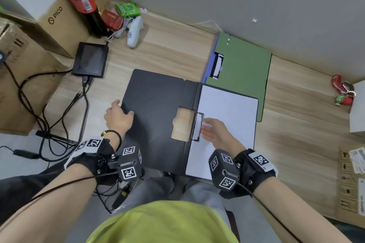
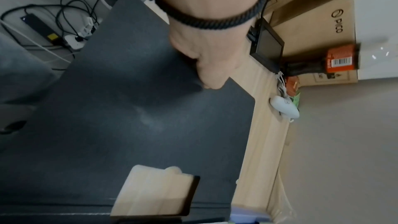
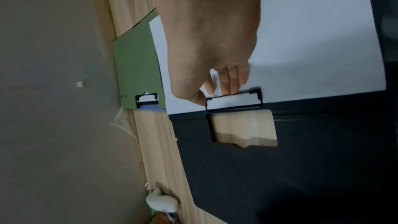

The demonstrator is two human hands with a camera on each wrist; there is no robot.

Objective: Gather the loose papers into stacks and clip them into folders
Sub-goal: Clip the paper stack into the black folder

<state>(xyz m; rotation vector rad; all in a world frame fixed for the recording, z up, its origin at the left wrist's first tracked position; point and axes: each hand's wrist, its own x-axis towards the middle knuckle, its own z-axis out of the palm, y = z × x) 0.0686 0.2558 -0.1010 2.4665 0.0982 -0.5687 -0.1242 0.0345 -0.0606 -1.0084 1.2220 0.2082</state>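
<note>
At frame centre the black folder (image 1: 158,102) lies open, its left cover edge gripped by the left hand (image 1: 118,117), apparently to steady it, while the right hand's (image 1: 214,131) extended fingers press the papers (image 1: 231,116) beside the clip (image 1: 198,126), likely to seat them.

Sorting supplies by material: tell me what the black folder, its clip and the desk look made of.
Black folder: looks like matte plastic or coated board, evenly dull and faintly grainy. Clip: thin black wire frame, probably painted metal. Desk: pale wood-grain surface, likely laminate, though the pictures cannot settle that.
</note>
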